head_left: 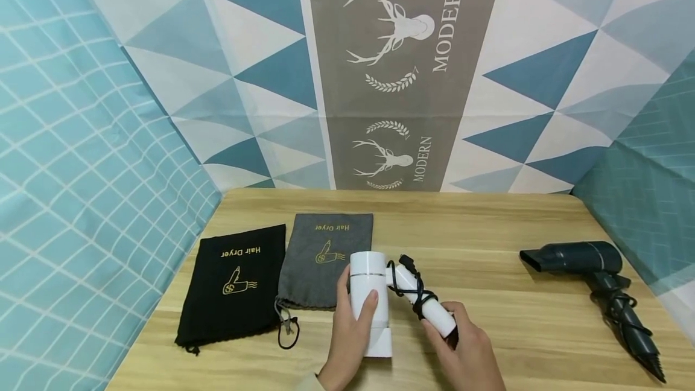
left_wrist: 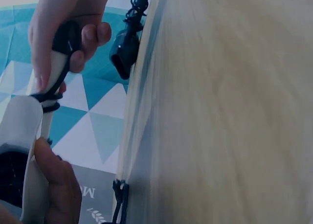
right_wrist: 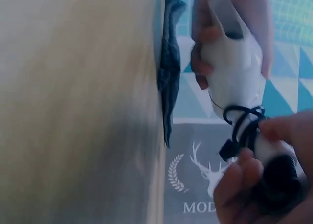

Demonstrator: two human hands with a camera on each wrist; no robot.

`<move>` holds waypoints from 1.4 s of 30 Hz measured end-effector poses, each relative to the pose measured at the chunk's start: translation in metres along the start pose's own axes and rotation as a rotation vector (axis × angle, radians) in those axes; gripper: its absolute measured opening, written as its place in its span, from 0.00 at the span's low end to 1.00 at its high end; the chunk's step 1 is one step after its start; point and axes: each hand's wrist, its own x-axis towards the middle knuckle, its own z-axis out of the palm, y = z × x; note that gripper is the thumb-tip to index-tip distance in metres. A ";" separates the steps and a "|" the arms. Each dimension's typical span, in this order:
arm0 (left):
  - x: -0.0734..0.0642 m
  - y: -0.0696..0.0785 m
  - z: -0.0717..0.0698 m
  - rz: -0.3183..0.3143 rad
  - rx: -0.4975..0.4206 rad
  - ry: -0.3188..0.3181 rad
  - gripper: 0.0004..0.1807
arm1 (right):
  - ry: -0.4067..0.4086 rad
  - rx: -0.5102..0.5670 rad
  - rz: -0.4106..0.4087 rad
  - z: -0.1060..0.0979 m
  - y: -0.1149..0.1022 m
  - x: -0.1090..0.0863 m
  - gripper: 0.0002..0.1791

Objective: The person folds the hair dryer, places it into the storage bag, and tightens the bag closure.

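White dryer (head_left: pixel 374 279), handle end (head_left: pixel 451 336) apparently black

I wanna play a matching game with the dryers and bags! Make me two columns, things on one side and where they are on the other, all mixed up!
Things:
1. white dryer
2. black bag
3. black dryer
4. grey bag

Places:
A. right side of the table
B. just right of the other bag
C. held by the left hand and right hand
D. just left of the other bag

Right pairs: 1-C, 2-D, 3-A, 4-B
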 end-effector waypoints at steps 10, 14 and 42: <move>0.000 0.005 -0.007 -0.002 -0.061 -0.158 0.41 | -0.202 0.188 0.175 -0.005 0.004 0.006 0.16; -0.003 0.007 -0.015 -0.086 -0.207 -0.220 0.36 | -0.183 0.258 0.147 -0.005 0.006 0.004 0.13; -0.007 0.003 -0.017 -0.049 -0.270 -0.137 0.28 | -0.196 0.426 0.144 0.008 -0.010 -0.005 0.18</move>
